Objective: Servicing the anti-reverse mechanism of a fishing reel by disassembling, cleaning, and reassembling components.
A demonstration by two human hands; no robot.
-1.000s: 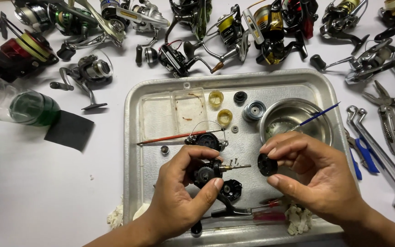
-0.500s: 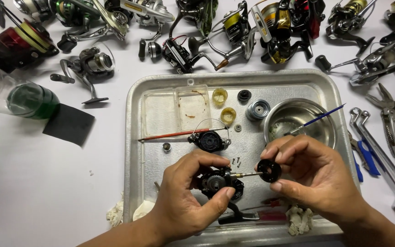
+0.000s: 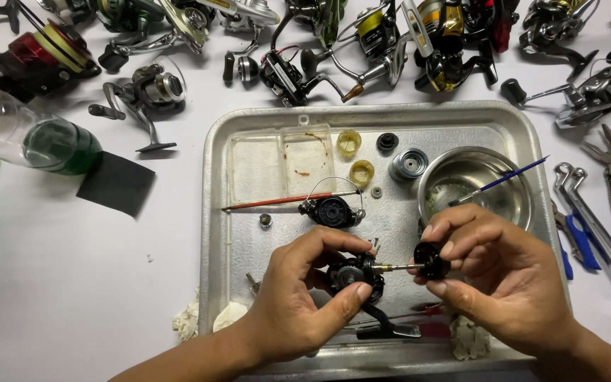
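Left hand [image 3: 298, 301] and right hand [image 3: 500, 279] face each other, fingers pinched.

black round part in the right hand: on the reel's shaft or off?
On. The black round part, pinched by the right hand, sits at the tip of the thin metal shaft projecting from the black reel body the left hand holds.

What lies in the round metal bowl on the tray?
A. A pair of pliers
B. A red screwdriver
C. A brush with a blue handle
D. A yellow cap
C: a thin brush with a blue handle leans on the rim of the bowl, its tip down inside.
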